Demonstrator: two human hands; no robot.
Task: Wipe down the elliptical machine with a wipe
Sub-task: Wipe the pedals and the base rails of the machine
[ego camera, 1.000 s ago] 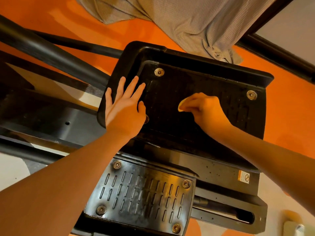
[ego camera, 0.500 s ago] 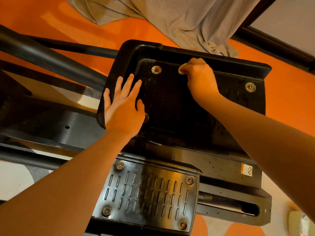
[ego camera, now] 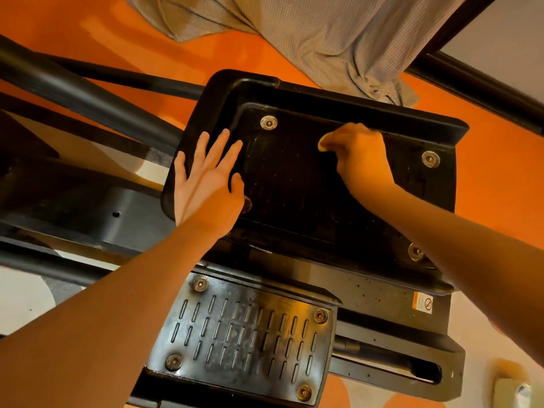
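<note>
We are in the middle of wiping the upper foot pedal (ego camera: pixel 294 187) of the elliptical machine (ego camera: pixel 382 293), the big black tray with raised walls that fills the centre of the frame. Our right hand (ego camera: pixel 360 156) sits at the upper right of the pedal's floor, close under its far wall, fingers curled over a small wad. Only a pale edge of that wipe (ego camera: pixel 321 146) shows at the fingertips, pressed down on the black surface; the rest is hidden inside the grip. Our left hand (ego camera: pixel 206 184) lies flat at the pedal's left side, fingers straight and spread over the rim, holding nothing, and we judge it is steadying the pedal.

The step in hand is scrubbing the pedal floor. We judge the job partly done: faint pale specks show across the floor, and the grooved lower pedal (ego camera: pixel 244 337) at the bottom centre looks streaked and dull. The next move calls for dragging the wipe back down the floor in steady strokes, working round the round metal bolt heads (ego camera: pixel 268 123) at the corners and into the seam below the walls. A grey cloth (ego camera: pixel 323 33) hangs at the top of the frame, apart from our hands.
</note>
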